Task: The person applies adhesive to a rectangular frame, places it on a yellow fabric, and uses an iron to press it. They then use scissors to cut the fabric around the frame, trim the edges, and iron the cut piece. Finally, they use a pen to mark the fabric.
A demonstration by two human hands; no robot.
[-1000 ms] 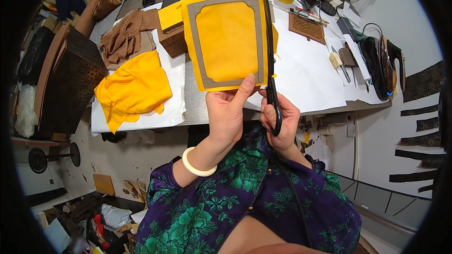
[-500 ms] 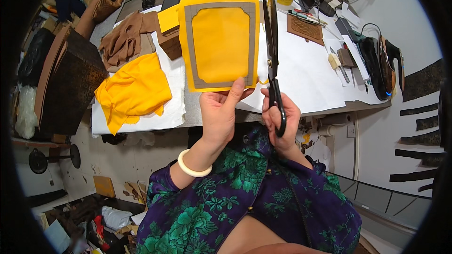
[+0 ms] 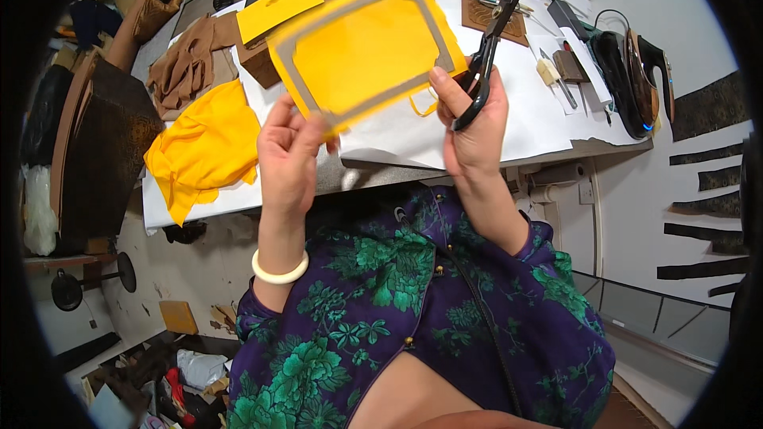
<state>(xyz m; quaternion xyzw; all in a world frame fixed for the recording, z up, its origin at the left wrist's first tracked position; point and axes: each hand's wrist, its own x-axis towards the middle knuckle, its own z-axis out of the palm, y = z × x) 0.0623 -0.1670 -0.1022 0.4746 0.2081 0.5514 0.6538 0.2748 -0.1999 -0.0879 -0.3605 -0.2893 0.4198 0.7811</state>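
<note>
A yellow sheet (image 3: 366,52), fabric or thin leather, is held up tilted above the table. A grey rectangular frame (image 3: 355,111) with notched corners lies on it. My left hand (image 3: 290,151) pinches the sheet's lower left corner between thumb and fingers, slightly blurred. At the right corner, the thumb of my right hand (image 3: 477,127) presses on the sheet. That same hand keeps hold of black-handled scissors (image 3: 497,28), whose blades point up and away, looking closed. Below the sheet near my right hand, a thin yellow strip (image 3: 425,107) curls over the white paper.
Crumpled yellow cloth (image 3: 208,147) and brown leather (image 3: 195,59) lie at left on the table. A yellow-topped block (image 3: 278,9) stands behind the sheet. To the right are a craft knife (image 3: 560,79), a tooled brown leather piece (image 3: 497,22) and an iron (image 3: 648,79).
The sheet has turned from upright to sideways and moved left. My left hand has shifted left to its corner. My right hand, with the scissors, has risen and taken hold of the right corner.
</note>
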